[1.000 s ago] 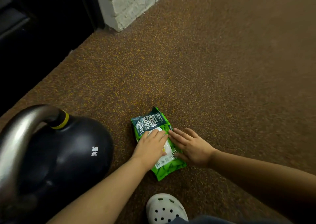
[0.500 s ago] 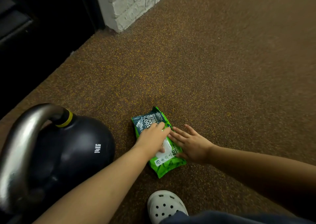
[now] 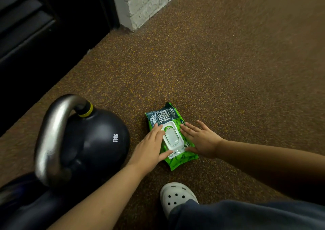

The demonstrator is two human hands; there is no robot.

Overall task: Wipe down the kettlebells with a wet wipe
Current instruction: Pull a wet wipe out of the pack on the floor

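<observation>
A green pack of wet wipes [image 3: 173,163] lies flat on the brown speckled floor, its white plastic lid [image 3: 171,137] shut and facing up. My left hand [image 3: 149,147] rests on the pack's left side, fingers spread, thumb under the lid's lower edge. On the pack's right side my right hand [image 3: 200,140] lies flat with its fingers apart. A black kettlebell [image 3: 98,141] marked 14KG, with a steel handle [image 3: 51,134] and a yellow band, stands just left of my left hand.
My white clog [image 3: 175,196] and dark trouser leg are at the bottom. A white brick pillar [image 3: 146,3] stands at the top, and dark steps or shelving [image 3: 26,27] fill the upper left. Rubber floor [image 3: 237,62] stretches to the right.
My left hand has slid off the lid to the pack's left side, uncovering the white lid. My right hand has spread flatter on the right side. The view shifted slightly.
</observation>
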